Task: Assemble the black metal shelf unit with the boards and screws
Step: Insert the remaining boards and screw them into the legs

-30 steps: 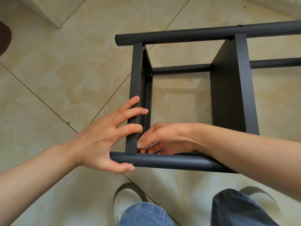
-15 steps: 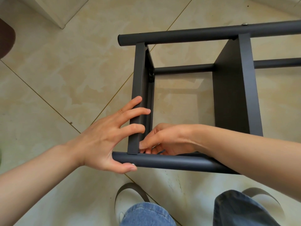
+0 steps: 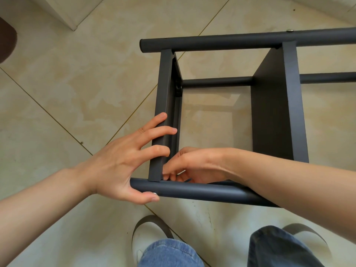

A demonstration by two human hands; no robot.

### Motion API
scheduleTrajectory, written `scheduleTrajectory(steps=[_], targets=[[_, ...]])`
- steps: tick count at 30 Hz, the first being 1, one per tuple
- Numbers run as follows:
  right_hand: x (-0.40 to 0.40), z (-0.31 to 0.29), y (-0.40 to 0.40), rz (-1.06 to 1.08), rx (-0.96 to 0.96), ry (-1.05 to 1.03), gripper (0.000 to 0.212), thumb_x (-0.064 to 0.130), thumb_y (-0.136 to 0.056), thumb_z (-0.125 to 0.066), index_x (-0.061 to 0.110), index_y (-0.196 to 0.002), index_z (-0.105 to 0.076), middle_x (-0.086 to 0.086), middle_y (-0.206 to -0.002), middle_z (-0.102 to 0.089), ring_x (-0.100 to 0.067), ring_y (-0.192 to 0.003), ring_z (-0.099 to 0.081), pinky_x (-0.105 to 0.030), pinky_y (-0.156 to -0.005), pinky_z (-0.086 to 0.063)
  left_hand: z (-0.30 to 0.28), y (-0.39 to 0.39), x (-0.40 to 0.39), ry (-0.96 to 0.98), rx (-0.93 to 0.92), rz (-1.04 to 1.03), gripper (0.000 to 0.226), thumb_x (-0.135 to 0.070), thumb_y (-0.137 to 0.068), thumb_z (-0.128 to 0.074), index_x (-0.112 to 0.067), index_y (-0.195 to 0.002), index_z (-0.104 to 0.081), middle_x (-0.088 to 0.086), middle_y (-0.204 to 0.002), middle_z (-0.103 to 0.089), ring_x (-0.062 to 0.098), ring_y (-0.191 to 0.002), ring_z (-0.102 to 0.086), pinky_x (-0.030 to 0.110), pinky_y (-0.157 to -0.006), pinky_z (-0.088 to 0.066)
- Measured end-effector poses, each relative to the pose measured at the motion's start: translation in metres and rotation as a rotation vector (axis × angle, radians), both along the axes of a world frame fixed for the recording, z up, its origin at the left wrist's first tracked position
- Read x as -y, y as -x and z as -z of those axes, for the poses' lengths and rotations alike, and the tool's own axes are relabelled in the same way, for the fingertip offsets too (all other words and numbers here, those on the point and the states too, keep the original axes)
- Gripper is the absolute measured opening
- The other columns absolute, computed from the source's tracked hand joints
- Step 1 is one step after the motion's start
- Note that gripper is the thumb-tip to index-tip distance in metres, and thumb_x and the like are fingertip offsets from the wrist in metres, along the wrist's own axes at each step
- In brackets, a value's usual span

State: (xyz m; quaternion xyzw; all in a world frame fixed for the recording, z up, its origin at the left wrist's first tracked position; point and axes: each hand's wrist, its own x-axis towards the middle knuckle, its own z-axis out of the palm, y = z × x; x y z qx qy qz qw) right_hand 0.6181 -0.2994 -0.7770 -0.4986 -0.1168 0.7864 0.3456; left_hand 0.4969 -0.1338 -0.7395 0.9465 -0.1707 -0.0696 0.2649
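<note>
Closest to the camera are two knees in blue jeans [image 3: 169, 254] and two pale shoes [image 3: 146, 236] on the tile floor [image 3: 57, 93].

Just past the knees lies the near tube [image 3: 202, 191] of the black shelf unit [image 3: 277, 112], which rests on its side on the floor. The left hand [image 3: 119, 166] grips this tube at its left end. The thumb curls under and in front of the tube, and the fingers [image 3: 159, 132] spread up over the left board [image 3: 163, 116], with the tips bent over its top edge. So this hand is holding the tube and the board together at the corner where they meet.

Right beside that grip, on the inner side of the corner, is the right hand [image 3: 194, 166]. It reaches in over the near tube, and its fingers are curled and bunched close to the bottom of the left board. A small shiny bit [image 3: 181, 172] shows between the fingers, but it is too small to say what it is or if the hand is pinching it.

To the right of both hands stands the second board [image 3: 273, 112], a wide dark panel between the near tube and the far one.

Farther back from the grip, a lower tube [image 3: 215, 81] runs across near the floor. Past that, the far tube [image 3: 231, 42] joins the tops of both boards. A small silver screw head [image 3: 289, 31] sits on top of it, far to the right.

At the far left edge is a dark brown rounded thing [image 3: 6, 39], and a pale wall corner [image 3: 73, 14] sits beyond.
</note>
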Motion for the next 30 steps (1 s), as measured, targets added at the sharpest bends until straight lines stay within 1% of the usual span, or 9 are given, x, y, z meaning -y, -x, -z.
scheduleTrajectory(steps=[2,5,9,14,18,22,26,28,30], targets=[[-0.0026,-0.0001,0.0024,0.017,-0.006,0.003,0.025,0.012,-0.086,-0.061,0.016,-0.062,-0.066,-0.002,-0.065,-0.058,-0.015,-0.062,-0.054,-0.029,-0.073,-0.044,0.0001,0.0,0.0002,0.002,0.001,0.002,0.065,-0.064,-0.076,-0.067,-0.021,-0.121,-0.051,0.005,-0.159,-0.031,0.03,-0.156,-0.009,0.027,-0.093,-0.044],[-0.0013,-0.001,-0.0012,0.029,-0.096,-0.007,0.019,0.017,-0.08,-0.063,0.021,-0.062,-0.068,-0.002,-0.073,-0.056,-0.016,-0.068,-0.052,-0.032,-0.078,-0.041,-0.0002,0.0001,0.0005,0.003,0.009,0.0,0.065,-0.064,-0.076,-0.066,-0.021,-0.121,-0.052,0.005,-0.159,-0.031,0.029,-0.156,-0.009,0.027,-0.091,-0.045],[0.0015,0.0003,-0.0049,0.017,-0.095,-0.005,0.009,0.02,-0.079,-0.068,0.016,-0.071,-0.068,-0.002,-0.075,-0.058,-0.017,-0.068,-0.053,-0.029,-0.073,-0.043,-0.0021,0.0003,0.0008,0.014,0.011,-0.003,0.065,-0.063,-0.075,-0.067,-0.021,-0.122,-0.05,0.004,-0.16,-0.029,0.029,-0.156,-0.009,0.036,-0.088,-0.054],[-0.0027,0.0022,0.0022,-0.036,0.016,0.012,0.03,0.016,-0.089,-0.06,0.017,-0.06,-0.067,0.002,-0.06,-0.056,-0.012,-0.059,-0.05,-0.027,-0.071,-0.04,-0.0035,0.0005,0.0012,0.008,0.014,-0.002,0.066,-0.064,-0.075,-0.066,-0.02,-0.122,-0.05,0.005,-0.159,-0.029,0.029,-0.156,-0.009,0.036,-0.084,-0.056],[-0.001,0.0003,-0.0018,-0.011,-0.072,0.019,0.027,0.021,-0.09,-0.058,0.02,-0.064,-0.065,0.001,-0.068,-0.05,-0.014,-0.062,-0.046,-0.026,-0.068,-0.039,-0.0031,0.0002,0.0016,0.006,0.016,-0.004,0.065,-0.065,-0.076,-0.066,-0.02,-0.121,-0.052,0.006,-0.159,-0.031,0.028,-0.156,-0.009,0.035,-0.088,-0.054],[0.0012,0.0002,-0.0046,0.005,-0.092,-0.039,0.021,0.014,-0.092,-0.061,0.018,-0.073,-0.068,-0.004,-0.082,-0.056,-0.016,-0.07,-0.052,-0.028,-0.076,-0.043,-0.0025,0.0002,0.0015,0.01,0.017,-0.002,0.065,-0.063,-0.075,-0.067,-0.021,-0.121,-0.05,0.005,-0.159,-0.029,0.029,-0.156,-0.009,0.035,-0.09,-0.053],[0.0013,0.0006,-0.0027,-0.021,-0.039,-0.043,0.027,0.017,-0.094,-0.061,0.017,-0.07,-0.073,-0.001,-0.071,-0.063,-0.016,-0.07,-0.056,-0.029,-0.077,-0.046,-0.0023,0.0,0.0014,0.013,0.014,-0.007,0.066,-0.063,-0.074,-0.068,-0.022,-0.122,-0.049,0.004,-0.16,-0.029,0.029,-0.156,-0.009,0.035,-0.086,-0.054],[0.0,0.0009,-0.002,-0.034,-0.005,-0.028,0.019,0.019,-0.094,-0.061,0.013,-0.079,-0.072,-0.006,-0.079,-0.062,-0.019,-0.075,-0.056,-0.031,-0.08,-0.045,-0.0016,0.0002,0.0011,0.018,0.012,-0.011,0.066,-0.063,-0.074,-0.068,-0.022,-0.122,-0.05,0.004,-0.159,-0.03,0.029,-0.156,-0.01,0.033,-0.088,-0.052],[0.0,0.0008,-0.0027,-0.03,-0.016,-0.007,0.016,0.02,-0.092,-0.062,0.012,-0.081,-0.07,-0.005,-0.076,-0.056,-0.019,-0.072,-0.052,-0.029,-0.076,-0.042,-0.0006,0.0004,0.0007,0.014,0.012,-0.011,0.066,-0.064,-0.074,-0.068,-0.022,-0.122,-0.051,0.004,-0.159,-0.031,0.029,-0.156,-0.01,0.031,-0.089,-0.05]])
